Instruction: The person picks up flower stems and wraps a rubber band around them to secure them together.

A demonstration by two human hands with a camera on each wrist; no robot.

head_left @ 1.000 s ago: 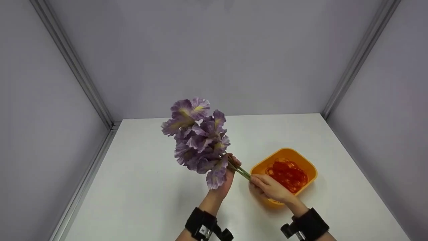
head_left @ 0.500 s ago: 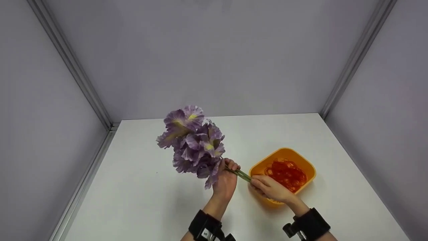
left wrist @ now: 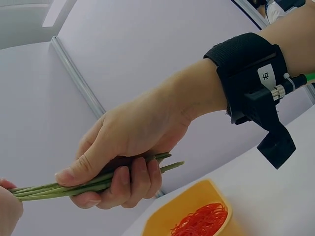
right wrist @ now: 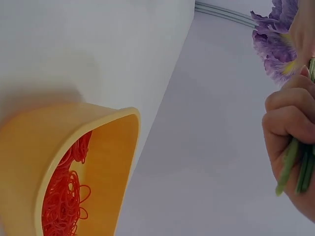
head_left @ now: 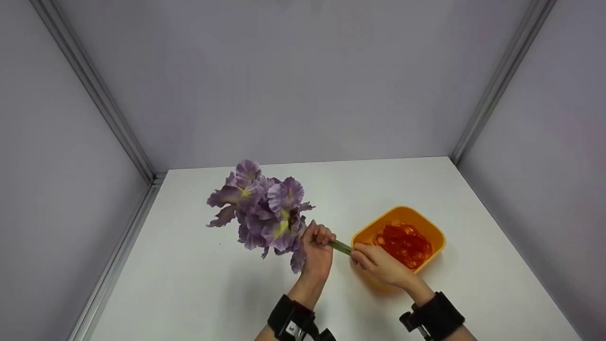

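Note:
A bunch of purple artificial flowers [head_left: 262, 213] leans to the left above the white table [head_left: 199, 279]. My left hand [head_left: 322, 236] grips the green stems [head_left: 341, 246] just below the blooms. My right hand [head_left: 363, 255] holds the stem ends, in front of an orange bowl [head_left: 401, 208] of red rubber bands [head_left: 402, 244]. In the left wrist view the right hand [left wrist: 113, 172] has its fingers curled round the stems [left wrist: 59, 188]. The right wrist view shows the left hand [right wrist: 288, 118] wrapped round the stems [right wrist: 290, 162], with the flowers [right wrist: 275, 44] above.
Grey walls with metal corner rails [head_left: 94, 94] close in the table on the left, back and right. The bowl [right wrist: 29, 147] sits right of centre, near the right hand.
The flower bunch has dropped and swung left, toward the table. The left hand's fingers have closed round the stems. The right hand has stayed at the stem ends.

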